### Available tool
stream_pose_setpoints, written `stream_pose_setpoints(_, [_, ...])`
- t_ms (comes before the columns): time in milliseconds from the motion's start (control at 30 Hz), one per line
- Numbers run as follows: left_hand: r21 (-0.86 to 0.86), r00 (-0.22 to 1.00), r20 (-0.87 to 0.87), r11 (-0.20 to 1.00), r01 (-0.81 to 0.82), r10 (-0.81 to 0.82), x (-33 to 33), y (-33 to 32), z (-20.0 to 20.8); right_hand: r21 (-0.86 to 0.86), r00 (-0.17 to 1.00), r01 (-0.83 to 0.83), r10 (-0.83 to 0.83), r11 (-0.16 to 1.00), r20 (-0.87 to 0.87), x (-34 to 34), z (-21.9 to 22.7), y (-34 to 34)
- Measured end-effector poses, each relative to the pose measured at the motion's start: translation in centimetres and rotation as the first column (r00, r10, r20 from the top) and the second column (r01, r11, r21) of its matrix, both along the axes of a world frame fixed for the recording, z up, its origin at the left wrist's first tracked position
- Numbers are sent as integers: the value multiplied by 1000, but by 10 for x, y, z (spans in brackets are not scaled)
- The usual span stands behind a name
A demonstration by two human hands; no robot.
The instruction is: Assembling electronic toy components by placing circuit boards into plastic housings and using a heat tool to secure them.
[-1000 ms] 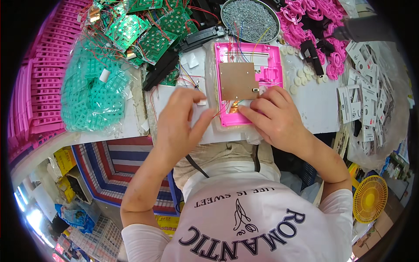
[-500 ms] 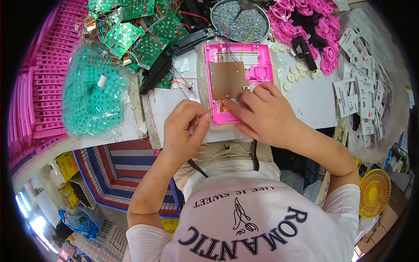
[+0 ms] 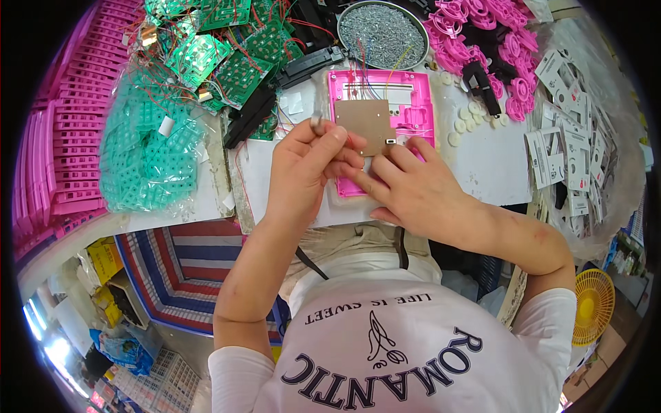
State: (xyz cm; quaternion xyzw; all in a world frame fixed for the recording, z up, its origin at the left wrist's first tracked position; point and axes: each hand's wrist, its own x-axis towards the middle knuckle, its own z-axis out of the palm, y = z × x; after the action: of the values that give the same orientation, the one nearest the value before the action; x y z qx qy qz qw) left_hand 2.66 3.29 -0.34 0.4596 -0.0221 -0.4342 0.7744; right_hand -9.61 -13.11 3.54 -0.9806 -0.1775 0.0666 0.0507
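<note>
One pink plastic housing (image 3: 382, 110) lay flat on the white work surface (image 3: 482, 165), and everything else is placed from it. One brown circuit board (image 3: 365, 124) sat inside the housing, with thin coloured wires running from its far edge. The right hand (image 3: 413, 189) rested on the housing's near end, fingers spread flat and gripping nothing, fingertips touching the board's near edge. The left hand (image 3: 306, 165) hovered just left of the housing, thumb and forefinger pinched narrowly on one small metallic part (image 3: 317, 124), too small to identify.

Beyond the housing's far edge stood one round metal dish of screws (image 3: 382, 27). To the far left of it lay a heap of green circuit boards (image 3: 213, 48), too tangled to count, and one clear bag of teal keypads (image 3: 144, 151). To its right sat a pile of pink round parts (image 3: 489, 41), a loose row of about ten small white discs (image 3: 461, 120), and a spread of printed cards (image 3: 571, 138), overlapping beyond counting.
</note>
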Motion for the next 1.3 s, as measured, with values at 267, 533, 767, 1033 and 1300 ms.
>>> stream_pose_setpoints(267, [66,955,291,995,-70,48,-10,-2,0,152,996,76,-84,985,44,-15,-2,-5])
stream_pose_setpoints(533, [271,431,867,963,11,-249,-11,0,9,618,902,224,-400,754,161,-10,12,-25])
stream_pose_setpoints(767, [261,12,965,954,-146,-262,-14,2,17,786,853,391,-508,479,-115,-7,3,-37])
stream_pose_setpoints(1033, [555,-430,659,785,-275,-617,-26,31,6,784,758,611,-365,108,-541,-32,5,-41])
stream_pose_setpoints(1300, [564,-403,618,738,-371,-675,-42,34,0,666,897,334,-442,667,-7,-53,-8,-37])
